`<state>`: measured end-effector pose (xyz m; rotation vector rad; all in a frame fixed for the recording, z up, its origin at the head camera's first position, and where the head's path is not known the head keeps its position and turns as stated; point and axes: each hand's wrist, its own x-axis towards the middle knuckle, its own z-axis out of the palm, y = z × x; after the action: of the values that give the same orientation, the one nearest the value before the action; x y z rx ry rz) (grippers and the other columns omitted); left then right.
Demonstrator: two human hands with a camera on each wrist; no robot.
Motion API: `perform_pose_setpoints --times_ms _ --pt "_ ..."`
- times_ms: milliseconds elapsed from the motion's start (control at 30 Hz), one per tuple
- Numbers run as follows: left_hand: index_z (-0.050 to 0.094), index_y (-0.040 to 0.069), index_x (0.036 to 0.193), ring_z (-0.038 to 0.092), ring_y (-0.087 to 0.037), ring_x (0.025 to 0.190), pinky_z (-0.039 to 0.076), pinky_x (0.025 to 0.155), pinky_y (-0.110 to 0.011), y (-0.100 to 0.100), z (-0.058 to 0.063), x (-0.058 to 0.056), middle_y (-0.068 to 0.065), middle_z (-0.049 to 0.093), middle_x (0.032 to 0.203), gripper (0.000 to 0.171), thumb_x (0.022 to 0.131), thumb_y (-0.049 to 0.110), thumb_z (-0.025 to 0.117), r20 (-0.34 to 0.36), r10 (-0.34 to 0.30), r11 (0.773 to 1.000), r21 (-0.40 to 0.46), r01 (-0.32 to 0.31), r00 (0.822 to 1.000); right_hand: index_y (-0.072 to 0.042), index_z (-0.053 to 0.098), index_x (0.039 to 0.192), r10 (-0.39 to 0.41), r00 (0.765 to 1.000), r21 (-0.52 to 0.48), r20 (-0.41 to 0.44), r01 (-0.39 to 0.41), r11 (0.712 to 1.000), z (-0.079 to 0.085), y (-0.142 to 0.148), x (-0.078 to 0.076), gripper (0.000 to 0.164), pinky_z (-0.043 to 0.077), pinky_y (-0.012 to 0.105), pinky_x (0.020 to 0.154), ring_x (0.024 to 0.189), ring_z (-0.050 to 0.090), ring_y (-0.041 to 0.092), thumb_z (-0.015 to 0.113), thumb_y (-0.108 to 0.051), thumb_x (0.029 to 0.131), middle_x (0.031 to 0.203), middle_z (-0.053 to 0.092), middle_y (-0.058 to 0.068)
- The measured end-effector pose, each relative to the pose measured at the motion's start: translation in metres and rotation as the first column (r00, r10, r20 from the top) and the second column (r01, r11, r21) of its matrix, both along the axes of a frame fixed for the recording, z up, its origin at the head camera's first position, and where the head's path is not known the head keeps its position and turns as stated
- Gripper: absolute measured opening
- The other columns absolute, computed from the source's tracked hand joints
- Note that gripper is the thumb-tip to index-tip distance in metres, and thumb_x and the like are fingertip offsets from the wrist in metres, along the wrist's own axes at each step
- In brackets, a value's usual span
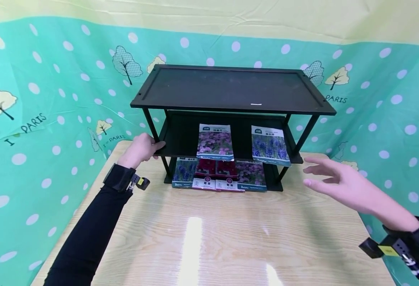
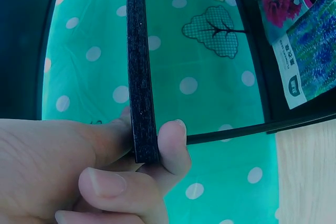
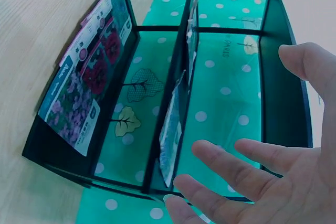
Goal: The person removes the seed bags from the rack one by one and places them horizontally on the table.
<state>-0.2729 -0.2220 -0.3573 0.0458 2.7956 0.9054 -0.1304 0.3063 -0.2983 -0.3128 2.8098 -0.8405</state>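
Note:
A black three-tier rack [image 1: 231, 89] stands on the table. My left hand [image 1: 139, 150] pinches the left end of its middle shelf [image 1: 181, 131]; in the left wrist view, thumb and fingers sit on either side of the shelf board [image 2: 139, 66]. To the right of the rack, my right hand [image 1: 342, 182] hovers with fingers spread, holding nothing. On the middle shelf lie a pink-flower seed packet [image 1: 215, 142] and a blue-flower seed packet [image 1: 270, 145], apart from each other. Below, the bottom shelf carries several packets side by side, including red-flower ones [image 1: 206, 174].
The light wooden table [image 1: 145, 238] extends in front of the rack. A green dotted cloth [image 1: 70, 79] hangs behind and along both sides. On the top shelf is a small white mark [image 1: 256, 104].

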Motion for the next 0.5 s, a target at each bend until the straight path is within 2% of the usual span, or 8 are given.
perform_pose_setpoints --times_ms 267,500 --pt "0.077 -0.002 0.087 0.047 -0.015 0.048 0.029 0.051 -0.029 0.001 0.001 -0.001 -0.004 0.073 0.065 0.05 0.108 0.036 0.054 0.01 0.016 0.999 -0.042 -0.015 1.0 -0.01 0.033 0.159 -0.013 1.0 0.059 -0.012 0.013 0.998 0.027 0.007 -0.018 0.071 0.054 0.061 0.089 0.126 0.058 0.047 0.059 -0.046 0.104 0.141 0.06 0.026" --pt "0.078 -0.003 0.085 0.048 -0.016 0.048 0.031 0.052 -0.03 0.0 0.001 -0.001 -0.002 0.072 0.063 0.05 0.108 0.035 0.054 0.004 0.002 0.999 -0.04 -0.002 1.0 -0.008 0.031 0.161 -0.046 0.997 0.094 0.057 0.04 0.995 0.039 0.008 -0.035 0.078 0.05 0.064 0.094 0.128 0.056 0.047 0.054 -0.055 0.104 0.145 0.055 0.029"
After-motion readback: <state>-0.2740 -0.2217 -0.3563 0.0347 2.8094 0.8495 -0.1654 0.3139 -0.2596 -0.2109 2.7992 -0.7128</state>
